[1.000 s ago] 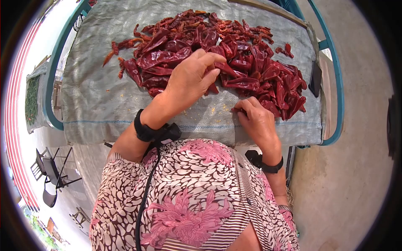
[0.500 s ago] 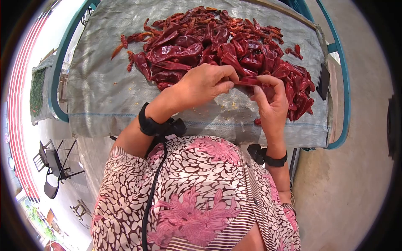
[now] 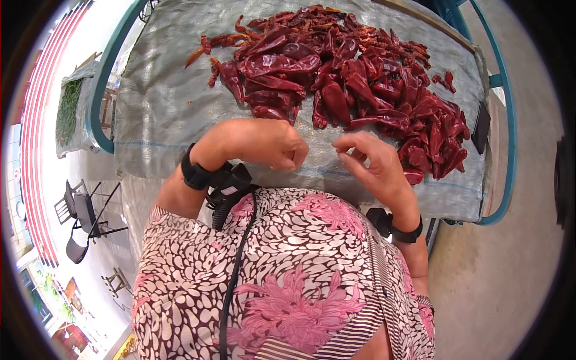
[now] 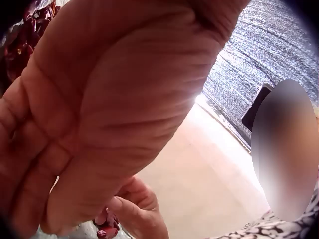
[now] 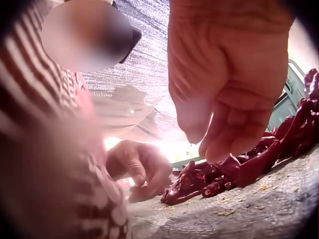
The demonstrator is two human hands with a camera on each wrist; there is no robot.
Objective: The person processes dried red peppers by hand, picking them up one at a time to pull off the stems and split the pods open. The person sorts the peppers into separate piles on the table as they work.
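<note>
Your left hand (image 3: 258,144) and right hand (image 3: 378,163) hang apart above the covered table (image 3: 168,99), both with loosely curled fingers, just in front of the red peppers (image 3: 335,103).

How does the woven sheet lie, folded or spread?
Spread: the woven sheet lies out under the red peppers, with wide bare stretches showing beside them.

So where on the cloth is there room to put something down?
The biggest free patch of cloth is left of the peppers, beside the blue rail. A smaller one is in the front right corner, bordered by peppers and the cloth's edge. It's crowded where the peppers pile up, and front middle, where the left hand and right hand are.
</note>
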